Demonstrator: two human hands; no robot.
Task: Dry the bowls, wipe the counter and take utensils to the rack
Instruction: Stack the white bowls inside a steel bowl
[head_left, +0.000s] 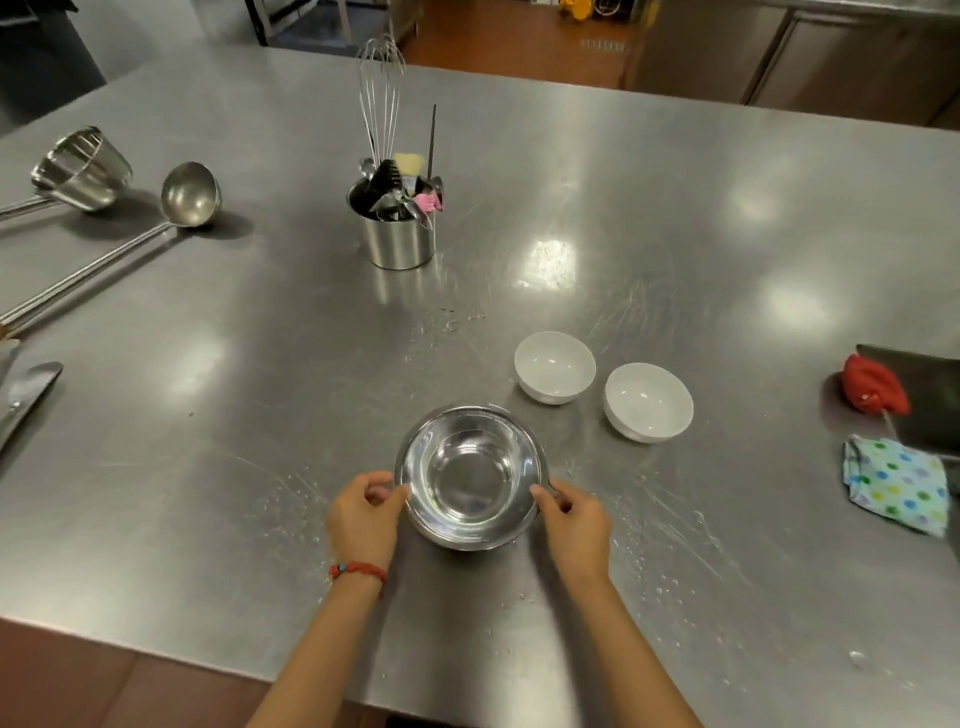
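A shiny steel bowl sits near the front middle of the steel counter. My left hand grips its left rim and my right hand grips its right rim. Two empty white bowls stand side by side just beyond it to the right. A dotted cloth lies folded at the right edge. A steel canister holding a whisk and several utensils stands at the centre back. Water droplets speckle the counter around the steel bowl.
Two long-handled ladles lie at the far left, and a flat steel utensil lies at the left edge. A red cloth bundle rests against a dark tray at the right. Steel cabinets stand beyond the counter.
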